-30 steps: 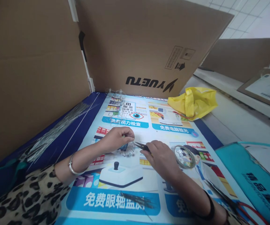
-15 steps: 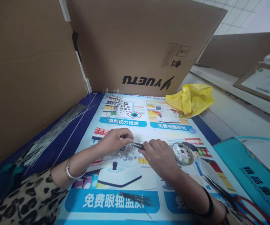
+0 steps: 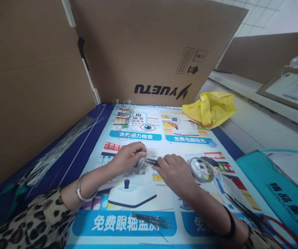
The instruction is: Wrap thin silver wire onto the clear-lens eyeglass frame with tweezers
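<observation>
Head view: from here I see the left grip point(image 3: 129, 157) pinched on a clear, wiry cluster point(image 3: 141, 168) just below its fingertips, the right grip point(image 3: 176, 173) closed round slim dark metal pliers point(image 3: 152, 161).

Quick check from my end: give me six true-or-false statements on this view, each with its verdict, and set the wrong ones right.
1. The right hand grips pliers. True.
2. The pliers point away from the left hand. False: they point toward it.
3. The bracelet is on the right wrist. False: it is on the left wrist.
4. The yellow bag lies beyond the right hand. True.
5. The scissors lie on the yellow bag. False: they lie nearer the person, beside the teal pouch.
6. A bundle of wires lies left of the left hand. True.
</observation>
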A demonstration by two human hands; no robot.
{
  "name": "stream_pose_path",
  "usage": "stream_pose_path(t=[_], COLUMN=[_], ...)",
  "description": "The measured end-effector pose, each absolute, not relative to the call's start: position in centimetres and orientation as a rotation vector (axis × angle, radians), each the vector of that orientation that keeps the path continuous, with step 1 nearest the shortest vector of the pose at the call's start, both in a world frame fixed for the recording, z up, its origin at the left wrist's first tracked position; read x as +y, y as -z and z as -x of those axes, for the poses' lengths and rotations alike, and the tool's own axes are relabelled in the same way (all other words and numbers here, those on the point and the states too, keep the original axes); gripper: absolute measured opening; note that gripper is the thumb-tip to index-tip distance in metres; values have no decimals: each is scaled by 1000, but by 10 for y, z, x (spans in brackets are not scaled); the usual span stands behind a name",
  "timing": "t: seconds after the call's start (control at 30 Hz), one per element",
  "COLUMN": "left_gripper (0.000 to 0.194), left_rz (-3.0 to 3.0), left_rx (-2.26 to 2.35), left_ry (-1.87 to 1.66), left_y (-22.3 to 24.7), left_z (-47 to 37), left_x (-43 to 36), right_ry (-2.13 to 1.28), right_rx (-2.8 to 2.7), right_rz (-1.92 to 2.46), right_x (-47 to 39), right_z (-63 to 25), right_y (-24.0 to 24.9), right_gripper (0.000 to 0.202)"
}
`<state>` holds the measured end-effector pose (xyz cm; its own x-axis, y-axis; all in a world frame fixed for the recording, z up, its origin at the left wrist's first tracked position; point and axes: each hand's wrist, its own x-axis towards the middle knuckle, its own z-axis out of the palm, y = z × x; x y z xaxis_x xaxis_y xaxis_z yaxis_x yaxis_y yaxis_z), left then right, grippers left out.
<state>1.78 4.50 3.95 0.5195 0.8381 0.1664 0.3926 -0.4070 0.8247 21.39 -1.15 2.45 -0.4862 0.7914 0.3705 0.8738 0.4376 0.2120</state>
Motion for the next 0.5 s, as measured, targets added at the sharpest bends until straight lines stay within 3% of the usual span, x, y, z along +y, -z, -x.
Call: stream_pose_path(t=[0.5], left_gripper=[10], left_rz=[-2104], left_rx=[992], left_ry=[-773], left_y=[-36], left_z=[-18], left_x=[46], right_ry=[508], right_rx=[-2457], right_rz=[1470], right_x=[-10], right_z=[-214], right_y=[-24], right_gripper=[22])
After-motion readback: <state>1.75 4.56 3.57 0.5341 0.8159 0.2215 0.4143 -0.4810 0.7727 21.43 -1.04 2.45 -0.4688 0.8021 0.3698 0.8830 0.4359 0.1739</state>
